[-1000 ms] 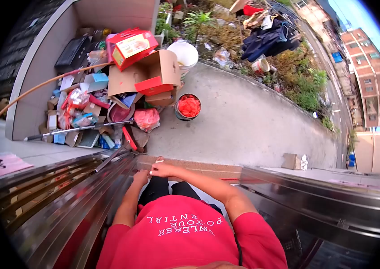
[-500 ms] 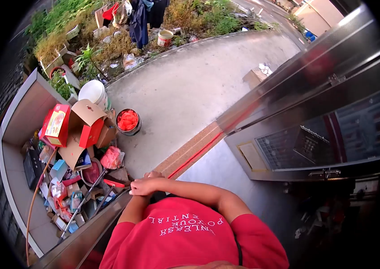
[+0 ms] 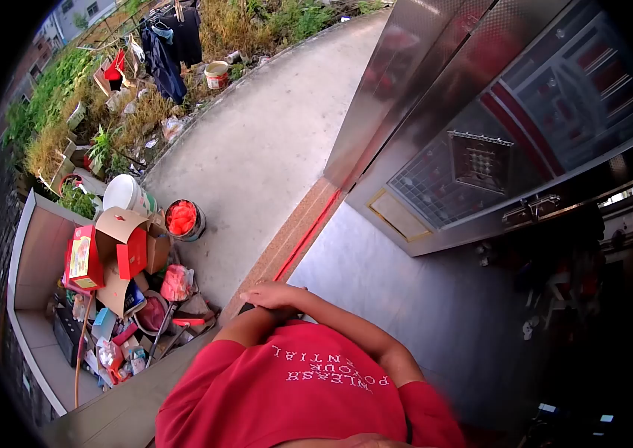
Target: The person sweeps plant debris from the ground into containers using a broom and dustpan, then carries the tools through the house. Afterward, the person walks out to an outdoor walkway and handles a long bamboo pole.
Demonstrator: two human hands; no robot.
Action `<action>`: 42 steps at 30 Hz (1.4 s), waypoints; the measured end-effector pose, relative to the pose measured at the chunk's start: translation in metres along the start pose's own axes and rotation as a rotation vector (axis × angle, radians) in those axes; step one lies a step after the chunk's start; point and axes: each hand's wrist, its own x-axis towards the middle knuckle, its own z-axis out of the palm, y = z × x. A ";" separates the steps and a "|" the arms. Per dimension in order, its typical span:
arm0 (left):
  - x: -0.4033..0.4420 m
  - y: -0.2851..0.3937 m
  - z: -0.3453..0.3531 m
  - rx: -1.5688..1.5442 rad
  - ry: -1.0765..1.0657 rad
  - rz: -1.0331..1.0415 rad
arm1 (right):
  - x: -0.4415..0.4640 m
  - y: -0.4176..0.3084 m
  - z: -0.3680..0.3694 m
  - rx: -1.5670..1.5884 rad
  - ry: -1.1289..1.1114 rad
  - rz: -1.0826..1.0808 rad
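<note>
My right hand (image 3: 270,296) reaches across in front of the red shirt (image 3: 316,381), its fingers closed over my left wrist. My left hand is mostly hidden beneath it, so its fingers and anything in them cannot be made out. Both hands are near the brown stone door sill (image 3: 294,224), which has a red line along it. To their left lie a pink plastic bag (image 3: 177,283) and a heap of boxes and packaging.
A metal door (image 3: 481,149) stands open at the right, over a grey floor (image 3: 376,299). Beyond the sill is concrete paving (image 3: 257,142) with a bucket of red material (image 3: 184,219). A white bucket (image 3: 124,194) and an open carton (image 3: 124,224) are at the left.
The view has swung right, bringing the door and indoor floor into sight and shifting the rubbish heap left and down. The hands have drawn closer to the body and overlap more.
</note>
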 end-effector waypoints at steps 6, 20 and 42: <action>0.078 0.078 -0.011 0.138 -0.066 0.313 | -0.078 0.085 -0.025 -0.070 0.044 0.547; 0.230 0.030 -0.090 0.021 -0.246 0.117 | -0.373 0.301 0.146 0.175 0.239 1.409; 0.288 0.167 -0.159 -0.311 0.086 -0.039 | -0.488 0.176 -0.196 0.762 1.606 0.149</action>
